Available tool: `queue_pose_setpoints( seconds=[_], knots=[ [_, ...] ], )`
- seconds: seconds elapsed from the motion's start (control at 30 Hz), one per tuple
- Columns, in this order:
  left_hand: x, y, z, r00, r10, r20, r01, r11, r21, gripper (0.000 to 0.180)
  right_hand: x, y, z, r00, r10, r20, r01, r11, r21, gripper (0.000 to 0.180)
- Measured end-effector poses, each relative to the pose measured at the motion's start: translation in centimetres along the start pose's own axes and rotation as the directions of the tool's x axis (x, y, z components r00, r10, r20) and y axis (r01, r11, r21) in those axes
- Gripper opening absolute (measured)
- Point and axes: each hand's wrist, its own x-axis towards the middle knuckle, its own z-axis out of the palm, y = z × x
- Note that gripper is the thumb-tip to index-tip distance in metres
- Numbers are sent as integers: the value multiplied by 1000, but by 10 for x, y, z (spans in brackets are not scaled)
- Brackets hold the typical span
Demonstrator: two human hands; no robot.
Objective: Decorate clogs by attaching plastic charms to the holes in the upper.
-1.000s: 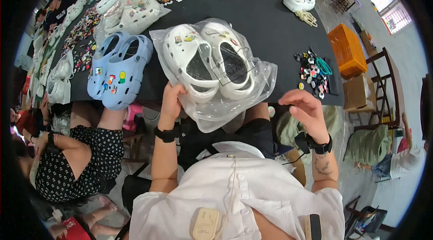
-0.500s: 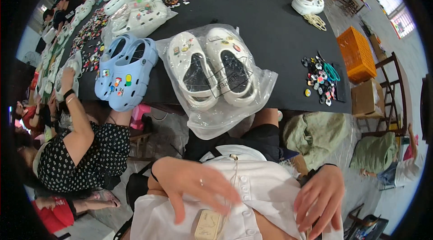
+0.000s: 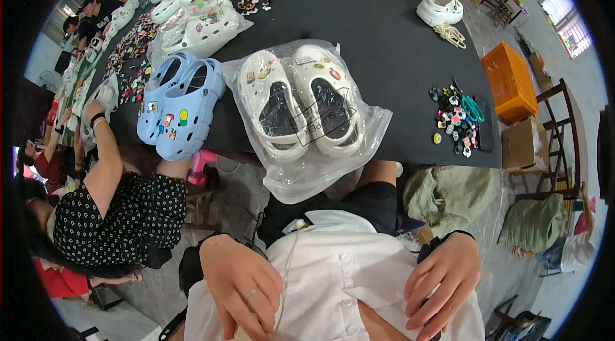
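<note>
Black desk [image 3: 384, 46] fills the upper half of the view, edge bowed by the lens, and right at its near edge sits a pair of white clogs [image 3: 300, 105] in a clear plastic bag [image 3: 307, 174] — the bag's loose end hangs over the desk edge toward the person. Both hands are down at the white shirt [image 3: 339, 270], well apart from the bag. Left hand [image 3: 240, 283] lies flat on the shirt, fingers spread, a ring showing, holding nothing. Right hand [image 3: 442, 280] rests on the shirt's other side, fingers loosely spread and pointing down, empty too. Just left of the bag, a light blue pair of clogs [image 3: 179, 107] with small charms. Off to the right, a pile of little charms [image 3: 456, 120]. Another person in a dotted black top [image 3: 122, 219] sits at the left — arm raised to the desk.
</note>
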Motion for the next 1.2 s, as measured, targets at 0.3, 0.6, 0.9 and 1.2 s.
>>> queue_pose_setpoints(
  seconds=[0.3,0.6,0.9,1.2],
  knots=[
    [-20,-23,-11,269,-442,-856,963,120,240,46,-48,65,-10,562,614,-554,-825,377,-421,31],
    [-41,-61,5,26,-250,-968,936,346,-64,7,-27,136,-5,832,264,-488,-544,213,-812,49],
    [-34,-85,8,196,-524,-829,855,505,-117,13,-25,160,17,639,327,-696,-663,-224,-714,49],
    [-29,-29,-87,254,-787,-562,963,262,68,26,-49,180,7,683,295,-668,-670,-112,-734,49]
  ],
)
